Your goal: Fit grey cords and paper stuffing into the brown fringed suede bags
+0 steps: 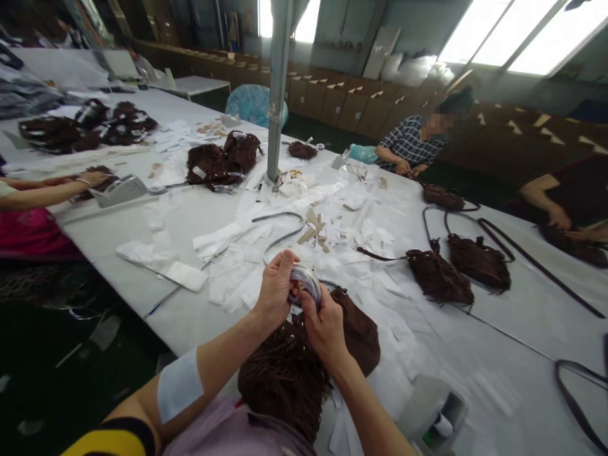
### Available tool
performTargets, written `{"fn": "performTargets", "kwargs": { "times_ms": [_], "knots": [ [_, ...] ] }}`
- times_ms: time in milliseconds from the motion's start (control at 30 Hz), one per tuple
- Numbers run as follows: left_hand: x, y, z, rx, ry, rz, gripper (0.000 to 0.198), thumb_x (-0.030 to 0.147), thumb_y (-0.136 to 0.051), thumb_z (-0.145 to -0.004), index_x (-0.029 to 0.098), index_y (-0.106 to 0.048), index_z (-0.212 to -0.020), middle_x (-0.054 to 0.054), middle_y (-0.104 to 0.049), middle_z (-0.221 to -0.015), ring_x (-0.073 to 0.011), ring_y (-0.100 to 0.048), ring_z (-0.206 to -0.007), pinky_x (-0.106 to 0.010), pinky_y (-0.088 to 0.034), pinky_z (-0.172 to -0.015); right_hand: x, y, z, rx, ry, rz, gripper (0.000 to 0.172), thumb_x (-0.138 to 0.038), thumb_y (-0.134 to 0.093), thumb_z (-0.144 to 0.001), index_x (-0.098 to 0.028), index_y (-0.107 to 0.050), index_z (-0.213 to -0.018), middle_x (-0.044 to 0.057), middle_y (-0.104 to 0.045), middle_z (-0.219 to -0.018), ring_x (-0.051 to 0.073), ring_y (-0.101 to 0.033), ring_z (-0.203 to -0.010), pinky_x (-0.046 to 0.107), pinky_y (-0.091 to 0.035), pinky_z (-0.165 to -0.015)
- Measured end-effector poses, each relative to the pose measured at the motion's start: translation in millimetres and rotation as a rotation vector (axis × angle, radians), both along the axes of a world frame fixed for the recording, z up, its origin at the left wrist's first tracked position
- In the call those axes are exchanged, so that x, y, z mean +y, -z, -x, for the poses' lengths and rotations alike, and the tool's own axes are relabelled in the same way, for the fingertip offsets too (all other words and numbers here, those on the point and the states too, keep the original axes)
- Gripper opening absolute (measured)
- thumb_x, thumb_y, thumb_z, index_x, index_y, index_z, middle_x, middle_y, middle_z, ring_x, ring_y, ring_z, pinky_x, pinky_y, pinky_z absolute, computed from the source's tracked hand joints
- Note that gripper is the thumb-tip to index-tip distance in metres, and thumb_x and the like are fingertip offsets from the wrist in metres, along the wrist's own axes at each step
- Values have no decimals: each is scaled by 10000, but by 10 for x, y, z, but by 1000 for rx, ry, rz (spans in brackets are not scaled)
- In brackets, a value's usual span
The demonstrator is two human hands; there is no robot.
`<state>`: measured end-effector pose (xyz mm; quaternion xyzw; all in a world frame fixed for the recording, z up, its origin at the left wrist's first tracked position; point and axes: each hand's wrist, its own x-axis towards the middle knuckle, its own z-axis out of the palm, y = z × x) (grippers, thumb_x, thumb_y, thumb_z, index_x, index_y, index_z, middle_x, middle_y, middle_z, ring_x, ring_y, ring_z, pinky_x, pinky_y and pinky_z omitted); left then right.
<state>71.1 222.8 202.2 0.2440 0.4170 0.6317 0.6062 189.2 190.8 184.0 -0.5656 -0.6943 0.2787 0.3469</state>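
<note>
Above the near table edge, my left hand and my right hand close around a coiled strap that looks wrapped in shiny, see-through plastic. From the coil a loose tail of the strap curves away over the table. My left fingers pinch the coil's upper left side, while my right thumb and fingers grip its lower right. Under my hands a dark brown fringed bag lies at the table edge against my body. Smooth brown material shows beside my right hand.
A grey tape dispenser stands at my right forearm. White paper and plastic scraps cover the middle around a metal post. More fringed bags lie right, others farther back. A co-worker sits across; others work left and right.
</note>
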Motion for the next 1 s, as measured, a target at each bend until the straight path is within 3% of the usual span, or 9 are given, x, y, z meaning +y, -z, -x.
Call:
{"fn": "performTargets", "kwargs": {
  "times_ms": [133,233,333,467,567,667,800,867,1000],
  "knots": [
    [5,109,173,370,475,-126,511,636,-540,-761,168,-604,-955,58,-489,-522,-69,-405,-432,-171,-311,-431,-62,75,-258,-370,-175,-78,353,-458,-372,-902,-198,-590,-805,28,-619,-503,196,-592,-426,250,-350,-413],
    [53,60,217,740,805,-295,372,530,-664,-704,210,-665,-894,40,-556,-593,-94,-497,-537,-181,-346,-503,8,216,-502,-402,-298,-112,367,-446,-351,-904,-215,-613,-792,42,-654,-508,222,-642,-457,252,-372,-403],
    [44,-38,112,757,728,-300,337,503,-704,-668,198,-659,-804,35,-568,-595,-94,-513,-546,-180,-353,-505,47,161,-545,-336,-273,-69,388,-496,-383,-872,-219,-581,-686,59,-663,-524,233,-643,-469,273,-409,-426],
    [-73,-81,15,234,360,-71,446,601,-643,-682,172,-544,-749,78,-454,-474,-43,-337,-369,-161,-257,-380,-43,-138,-290,-232,-236,45,342,-476,-404,-865,-194,-597,-894,47,-690,-652,213,-648,-577,268,-449,-527],
    [-121,41,53,6,170,31,467,654,-551,-730,196,-478,-781,106,-413,-417,-39,-265,-316,-152,-194,-340,-86,-142,-146,-183,-130,47,356,-465,-363,-898,-178,-572,-916,61,-683,-707,201,-637,-620,259,-436,-565],
    [-121,139,173,185,405,-18,453,631,-547,-743,190,-520,-846,83,-486,-431,-57,-360,-333,-153,-246,-360,-141,-3,-185,-333,-171,81,360,-445,-341,-925,-164,-565,-909,61,-663,-666,197,-623,-585,254,-389,-543],
    [-81,24,318,666,741,-144,323,433,-748,-607,170,-610,-735,48,-570,-503,-80,-478,-460,-163,-313,-438,-167,80,-269,-529,-301,81,336,-427,-399,-913,-151,-592,-914,56,-646,-614,211,-617,-571,260,-341,-529],
    [-64,-38,286,688,686,-171,287,392,-761,-599,161,-608,-672,37,-583,-537,-79,-484,-489,-166,-325,-460,-136,59,-251,-435,-271,79,313,-437,-457,-884,-157,-593,-923,45,-650,-648,196,-609,-589,254,-356,-545],
    [-90,109,37,265,333,-17,379,526,-651,-708,159,-557,-687,76,-453,-467,-38,-337,-366,-168,-254,-393,-86,55,-166,-188,-123,106,337,-515,-513,-834,-186,-572,-874,-4,-610,-627,149,-548,-546,231,-373,-533]
  ]
}}
